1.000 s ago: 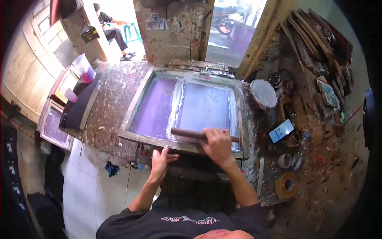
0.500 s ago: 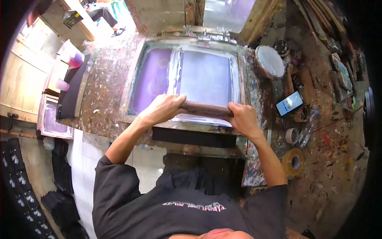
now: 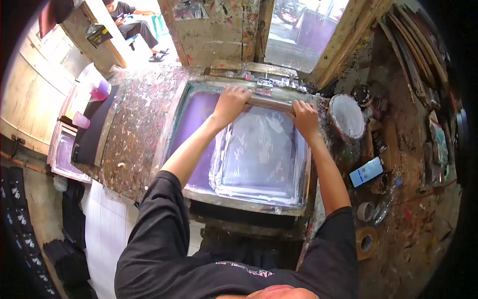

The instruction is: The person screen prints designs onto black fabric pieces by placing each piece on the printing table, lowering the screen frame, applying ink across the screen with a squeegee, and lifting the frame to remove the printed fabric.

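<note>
A wooden-handled squeegee (image 3: 271, 103) lies across the far end of a framed printing screen (image 3: 199, 144). Wrapped round its left end is my left hand (image 3: 232, 103); my right hand (image 3: 304, 118) grips the right end. The squeegee's blade is hidden from this angle. White ink edges the mesh, and pale lettering with a figure-like design shows in its right part. The left part of the screen is purple. Metal hinge clamps (image 3: 265, 83) stand at the screen's far edge. Beneath the near edge, a dark strip (image 3: 234, 214) shows.
To the right are a white-topped tub (image 3: 347, 117), a lit phone (image 3: 366, 172) and tape rolls (image 3: 367, 242). A pink-and-white container (image 3: 97, 87) and a cup (image 3: 80, 120) stand left. Printed black fabric (image 3: 20, 234) hangs lower left. A person (image 3: 137, 27) sits beyond the doorway.
Both hands have pushed the squeegee from the screen's near end to its far end. The pale design now shows on the mesh. My view has shifted, and the arms are stretched further forward.
</note>
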`<state>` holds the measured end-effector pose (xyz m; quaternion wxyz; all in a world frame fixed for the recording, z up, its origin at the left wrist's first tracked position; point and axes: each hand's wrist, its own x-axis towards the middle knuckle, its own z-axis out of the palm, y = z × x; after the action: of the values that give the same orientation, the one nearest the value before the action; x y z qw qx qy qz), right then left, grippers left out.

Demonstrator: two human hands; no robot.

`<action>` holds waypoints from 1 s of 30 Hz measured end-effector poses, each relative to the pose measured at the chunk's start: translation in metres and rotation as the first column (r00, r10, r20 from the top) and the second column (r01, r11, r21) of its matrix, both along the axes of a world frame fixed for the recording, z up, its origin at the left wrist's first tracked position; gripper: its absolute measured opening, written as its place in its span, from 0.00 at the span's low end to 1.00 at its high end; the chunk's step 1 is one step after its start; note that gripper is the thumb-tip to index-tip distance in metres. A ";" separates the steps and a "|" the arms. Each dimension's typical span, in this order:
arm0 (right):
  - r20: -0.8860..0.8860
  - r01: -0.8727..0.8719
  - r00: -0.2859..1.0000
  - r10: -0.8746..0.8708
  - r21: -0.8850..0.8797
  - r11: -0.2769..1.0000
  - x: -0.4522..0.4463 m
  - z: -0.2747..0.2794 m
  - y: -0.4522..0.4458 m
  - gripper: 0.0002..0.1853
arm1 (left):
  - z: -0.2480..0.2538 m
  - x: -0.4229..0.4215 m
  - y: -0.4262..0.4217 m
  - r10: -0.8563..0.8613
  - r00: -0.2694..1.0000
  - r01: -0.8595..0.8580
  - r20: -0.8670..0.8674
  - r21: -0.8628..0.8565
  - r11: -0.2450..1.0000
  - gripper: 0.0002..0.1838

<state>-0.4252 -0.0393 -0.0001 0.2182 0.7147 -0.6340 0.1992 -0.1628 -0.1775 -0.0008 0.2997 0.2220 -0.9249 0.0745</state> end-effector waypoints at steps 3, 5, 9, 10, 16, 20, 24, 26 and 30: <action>-0.019 0.029 0.999 -0.028 0.039 0.999 -0.001 -0.008 0.000 0.11 | 0.007 0.004 -0.008 -0.078 0.997 0.074 0.023 0.141 0.987 0.14; -0.026 -0.001 1.000 0.002 0.064 0.998 0.004 0.003 0.022 0.14 | 0.019 0.024 0.014 -0.118 0.986 0.081 0.114 0.286 0.955 0.15; 0.214 -0.131 0.977 0.010 0.559 0.819 -0.004 0.039 0.017 0.21 | 0.050 0.021 0.009 -0.217 0.876 -0.152 0.430 0.675 0.722 0.13; 0.170 -0.070 0.985 -0.009 0.450 0.890 -0.007 0.030 -0.004 0.20 | 0.045 0.015 -0.005 -0.133 0.928 -0.102 0.349 0.578 0.809 0.16; 0.100 -0.022 0.995 -0.002 0.239 0.971 -0.021 0.021 -0.047 0.20 | 0.019 -0.015 -0.041 -0.045 0.998 0.032 0.040 0.293 0.955 0.22; 0.141 -0.068 0.990 0.018 0.363 0.929 0.012 0.018 0.025 0.16 | 0.008 0.023 0.024 -0.064 0.997 0.038 0.053 0.390 0.920 0.24; 0.210 -0.104 0.978 0.012 0.433 0.895 0.061 0.018 0.122 0.07 | 0.011 0.079 0.122 -0.059 0.991 -0.004 0.121 0.466 0.885 0.22; 0.223 -0.106 0.975 0.001 0.460 0.882 0.090 0.024 0.176 0.07 | 0.003 0.107 0.175 -0.066 0.990 0.001 0.125 0.463 0.886 0.21; 0.167 -0.088 0.986 0.023 0.393 0.915 0.124 0.015 0.237 0.08 | 0.019 0.148 0.234 -0.094 0.995 0.058 0.039 0.547 0.835 0.27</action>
<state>-0.3008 0.1976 0.0150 0.0111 0.7438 -0.6558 0.1283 -0.0146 0.0566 0.0186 0.1970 0.2587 -0.9251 -0.1963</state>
